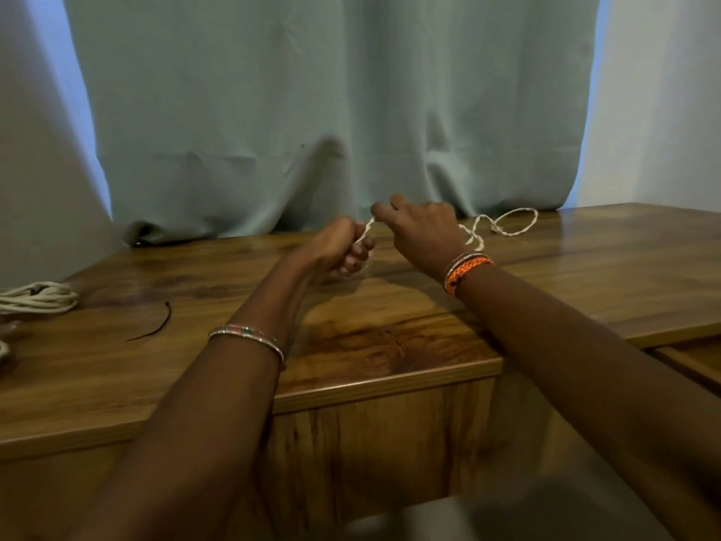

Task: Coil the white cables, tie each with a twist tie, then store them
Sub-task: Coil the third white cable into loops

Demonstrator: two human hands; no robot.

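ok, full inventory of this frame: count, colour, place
white cable being worked: 1, white, far right of the tabletop, loose loop, running into both hands
coiled white cable: 1 bundle plainly seen, white, left edge of the table; more white cable shows below it, cut off by the frame
twist tie: 1, dark, lying loose on the table right of the coil
table: 1, brown wood
curtain: 1, pale green, behind the table
bracelets: beaded on left wrist, orange on right wrist
left hand: grips the cable
right hand: pinches the cable
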